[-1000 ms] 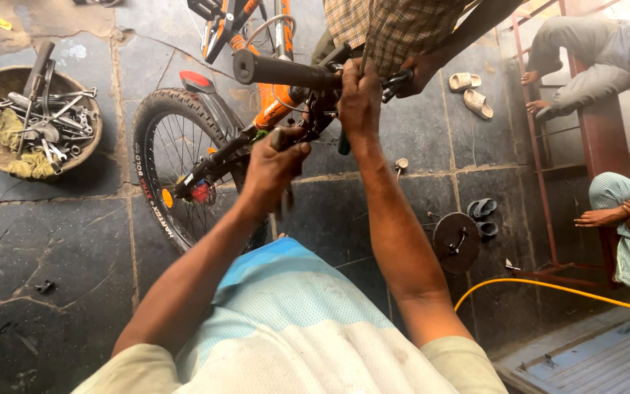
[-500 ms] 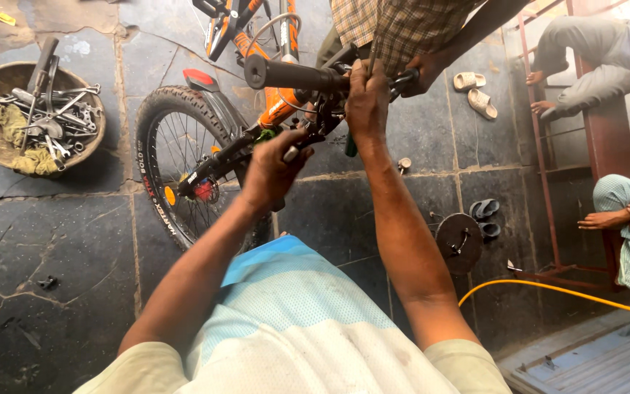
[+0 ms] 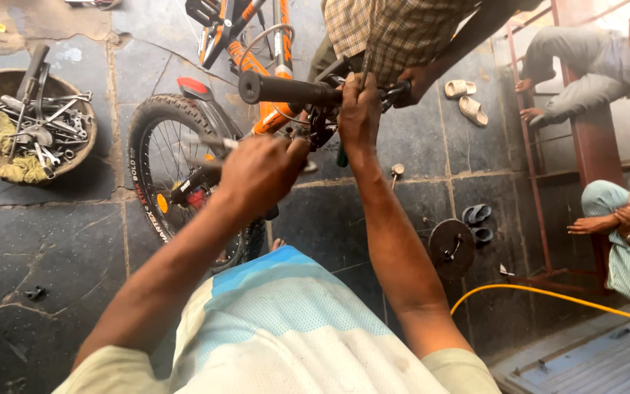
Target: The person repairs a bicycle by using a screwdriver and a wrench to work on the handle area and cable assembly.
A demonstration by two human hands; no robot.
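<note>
Handlebar (image 3: 293, 90) gripped by right hand (image 3: 359, 109).

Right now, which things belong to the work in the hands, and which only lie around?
In the work:
- left hand on a metal tool
- right hand on the handlebar
- orange bicycle
- another person's hand holding the bar

Lying about:
- basket of wrenches
- sandals
- dark slippers
- round metal disc
- yellow hose

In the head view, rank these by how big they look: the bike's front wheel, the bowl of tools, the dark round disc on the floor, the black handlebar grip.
1. front wheel, partly hidden by the left hand
2. bowl of tools, a little smaller
3. and 4. black handlebar grip and dark round disc: look alike, and the grip is nearer the camera, so unranked.
</note>
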